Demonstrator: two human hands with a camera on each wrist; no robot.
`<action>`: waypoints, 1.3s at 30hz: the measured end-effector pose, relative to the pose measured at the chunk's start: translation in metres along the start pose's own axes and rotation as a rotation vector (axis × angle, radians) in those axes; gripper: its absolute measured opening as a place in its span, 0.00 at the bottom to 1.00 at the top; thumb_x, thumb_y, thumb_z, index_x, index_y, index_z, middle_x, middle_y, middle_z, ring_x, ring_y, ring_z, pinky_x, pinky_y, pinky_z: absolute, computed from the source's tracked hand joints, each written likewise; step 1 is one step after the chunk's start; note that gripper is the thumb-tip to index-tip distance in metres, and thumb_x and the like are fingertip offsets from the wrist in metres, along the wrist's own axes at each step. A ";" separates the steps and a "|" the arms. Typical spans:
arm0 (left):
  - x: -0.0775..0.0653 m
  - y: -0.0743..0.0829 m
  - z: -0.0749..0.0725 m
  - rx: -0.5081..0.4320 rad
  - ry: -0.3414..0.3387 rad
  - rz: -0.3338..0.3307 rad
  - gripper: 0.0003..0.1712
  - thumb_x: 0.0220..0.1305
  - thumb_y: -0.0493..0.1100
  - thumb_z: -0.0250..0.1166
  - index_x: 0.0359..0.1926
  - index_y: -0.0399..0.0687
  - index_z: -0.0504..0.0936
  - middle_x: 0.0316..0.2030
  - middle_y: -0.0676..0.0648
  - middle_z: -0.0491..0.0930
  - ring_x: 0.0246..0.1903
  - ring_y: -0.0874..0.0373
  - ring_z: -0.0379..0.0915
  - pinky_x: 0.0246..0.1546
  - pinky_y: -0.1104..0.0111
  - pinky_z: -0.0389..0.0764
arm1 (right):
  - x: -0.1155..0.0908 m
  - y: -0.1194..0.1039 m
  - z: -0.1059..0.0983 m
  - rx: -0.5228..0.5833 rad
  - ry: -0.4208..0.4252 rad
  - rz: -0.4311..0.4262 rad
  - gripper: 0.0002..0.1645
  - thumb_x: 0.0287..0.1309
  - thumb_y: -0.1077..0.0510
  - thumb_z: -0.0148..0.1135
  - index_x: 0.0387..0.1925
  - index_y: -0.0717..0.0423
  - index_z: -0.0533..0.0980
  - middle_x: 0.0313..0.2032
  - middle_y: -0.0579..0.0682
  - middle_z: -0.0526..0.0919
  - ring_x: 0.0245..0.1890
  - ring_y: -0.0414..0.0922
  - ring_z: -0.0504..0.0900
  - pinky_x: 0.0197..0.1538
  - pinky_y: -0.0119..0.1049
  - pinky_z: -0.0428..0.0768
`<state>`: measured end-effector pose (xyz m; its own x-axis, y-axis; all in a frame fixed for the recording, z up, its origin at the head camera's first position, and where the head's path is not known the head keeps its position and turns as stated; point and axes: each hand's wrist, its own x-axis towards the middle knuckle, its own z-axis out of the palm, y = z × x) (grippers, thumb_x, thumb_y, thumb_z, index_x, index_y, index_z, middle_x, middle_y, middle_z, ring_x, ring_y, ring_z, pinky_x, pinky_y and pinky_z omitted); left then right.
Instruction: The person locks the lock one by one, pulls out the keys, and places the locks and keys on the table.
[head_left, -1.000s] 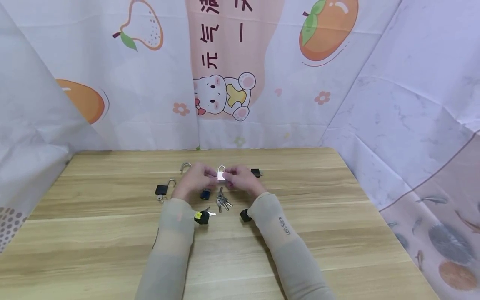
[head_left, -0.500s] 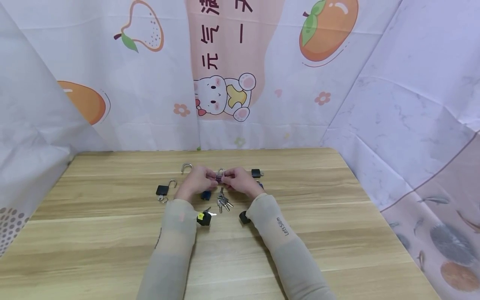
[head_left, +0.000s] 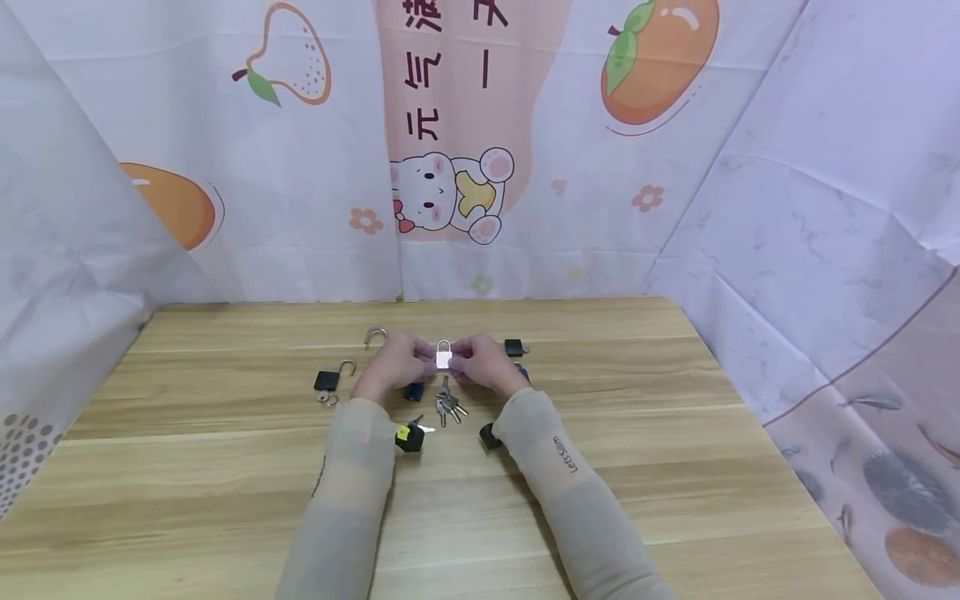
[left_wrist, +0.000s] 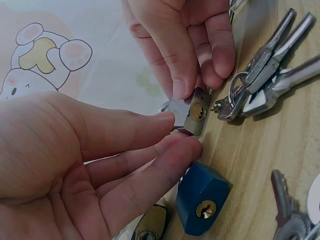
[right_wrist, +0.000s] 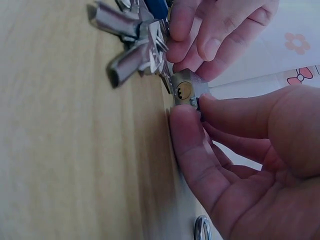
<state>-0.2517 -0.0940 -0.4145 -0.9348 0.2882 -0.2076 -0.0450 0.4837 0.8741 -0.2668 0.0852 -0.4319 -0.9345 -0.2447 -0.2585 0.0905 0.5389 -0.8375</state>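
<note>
A small silver padlock [head_left: 444,359] stands with its shackle up between my two hands, keyhole end down near the table. My left hand [head_left: 396,363] pinches one side of it with thumb and fingers; my right hand [head_left: 483,363] pinches the other side. In the left wrist view the brass keyhole of the padlock [left_wrist: 198,113] faces the camera. A blue padlock [left_wrist: 204,197] lies just below my left fingers. Close in front of the silver padlock is a bunch of keys [head_left: 450,406], with no hand on it.
To the left lie a black padlock [head_left: 327,381] with its shackle open and a partly hidden padlock's shackle [head_left: 376,335]. Another black padlock [head_left: 513,347] is on the right, with a blue one [head_left: 522,372] partly behind my right wrist. A patterned curtain [head_left: 315,217] hangs behind the table [head_left: 600,450].
The silver padlock tilted so its bright face turned dark half a second ago, and now it faces me brightly again. Both hands have stayed on it in nearly the same place.
</note>
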 end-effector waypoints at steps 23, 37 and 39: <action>-0.026 -0.019 -0.054 0.156 0.210 0.029 0.21 0.73 0.37 0.60 0.62 0.31 0.77 0.52 0.34 0.82 0.49 0.44 0.80 0.53 0.54 0.80 | -0.008 -0.024 0.001 0.141 -0.038 -0.156 0.25 0.73 0.54 0.60 0.65 0.62 0.74 0.51 0.54 0.83 0.49 0.48 0.84 0.49 0.35 0.83; -0.029 -0.019 -0.057 0.142 0.301 -0.047 0.16 0.72 0.40 0.63 0.53 0.32 0.83 0.50 0.33 0.82 0.51 0.42 0.75 0.58 0.50 0.75 | -0.002 -0.045 0.040 0.362 -0.096 -0.074 0.28 0.73 0.54 0.60 0.68 0.63 0.70 0.62 0.55 0.78 0.61 0.51 0.78 0.60 0.40 0.78; -0.028 -0.019 -0.056 0.153 0.292 -0.054 0.15 0.72 0.40 0.63 0.51 0.31 0.83 0.48 0.34 0.82 0.49 0.42 0.75 0.56 0.51 0.75 | -0.001 -0.044 0.042 0.317 -0.090 -0.071 0.28 0.74 0.53 0.59 0.68 0.62 0.70 0.62 0.55 0.78 0.60 0.50 0.79 0.60 0.40 0.78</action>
<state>-0.2447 -0.1576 -0.4008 -0.9950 0.0207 -0.0979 -0.0643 0.6171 0.7843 -0.2553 0.0278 -0.4148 -0.9093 -0.3508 -0.2240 0.1421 0.2441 -0.9593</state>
